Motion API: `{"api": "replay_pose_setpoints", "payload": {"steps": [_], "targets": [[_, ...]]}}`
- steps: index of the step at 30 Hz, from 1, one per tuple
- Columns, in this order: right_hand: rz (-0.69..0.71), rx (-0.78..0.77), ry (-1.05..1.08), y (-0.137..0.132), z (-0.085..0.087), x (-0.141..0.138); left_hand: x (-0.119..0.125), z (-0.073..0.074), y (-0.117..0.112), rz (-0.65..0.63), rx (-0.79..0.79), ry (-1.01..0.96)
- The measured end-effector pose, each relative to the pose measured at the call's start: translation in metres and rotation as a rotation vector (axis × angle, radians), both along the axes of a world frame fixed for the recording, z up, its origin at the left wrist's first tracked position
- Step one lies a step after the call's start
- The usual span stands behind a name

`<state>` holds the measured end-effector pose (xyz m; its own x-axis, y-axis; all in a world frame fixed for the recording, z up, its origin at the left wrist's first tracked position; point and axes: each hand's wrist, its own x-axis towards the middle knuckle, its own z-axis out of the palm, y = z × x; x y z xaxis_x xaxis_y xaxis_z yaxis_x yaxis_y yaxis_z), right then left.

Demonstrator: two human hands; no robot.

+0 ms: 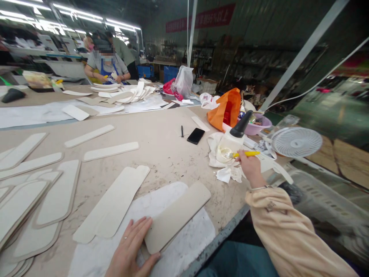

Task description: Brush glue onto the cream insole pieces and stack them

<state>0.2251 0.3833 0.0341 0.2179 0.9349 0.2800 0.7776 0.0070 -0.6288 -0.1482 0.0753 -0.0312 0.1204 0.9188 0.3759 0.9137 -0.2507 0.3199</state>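
My left hand [132,248] rests near the table's front edge, fingers and thumb holding the near end of a long beige insole-shaped piece [177,215] that lies on a white sheet [184,242]. My right hand [250,166] is closed on a yellow-handled brush [245,154], its bristles dipped in a white glue container [227,148] with a black handle. Crumpled white paper [227,173] lies around the container.
Several beige strips [111,151] and stacked pieces [54,198] cover the left of the table. A black phone [196,135], a pen [182,131], an orange bag [226,107] and a small white fan [296,142] stand to the right. A person [106,65] works at the far end.
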Motion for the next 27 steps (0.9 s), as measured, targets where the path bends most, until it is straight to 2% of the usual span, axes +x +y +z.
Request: {"api": "replay_pose_setpoints", "payload": {"steps": [4,7,10,12,15,18,22,27], "targets": [[-0.038,0.026,0.064,-0.020,0.004,0.001,0.002,0.005,-0.002,0.011,-0.069,-0.031],[-0.053,0.110,0.417,-0.045,0.011,-0.003,0.005,0.009,-0.003,0.019,-0.138,-0.071],[0.062,0.152,0.806,-0.087,0.013,-0.022,0.008,0.012,-0.004,0.039,-0.183,-0.114],[0.173,0.089,0.916,-0.124,0.009,-0.044,0.009,0.013,-0.004,0.040,-0.198,-0.136],[0.383,-0.135,0.897,-0.180,-0.003,-0.083,0.010,0.015,-0.005,0.034,-0.198,-0.151],[0.603,-0.270,0.818,-0.217,-0.016,-0.120,0.011,0.015,-0.005,0.037,-0.198,-0.167],[0.773,-0.350,0.755,-0.234,-0.024,-0.151,0.012,0.016,-0.004,0.031,-0.202,-0.206],[0.868,-0.378,0.657,-0.236,-0.024,-0.167,0.012,0.016,-0.004,0.030,-0.213,-0.225]]}}
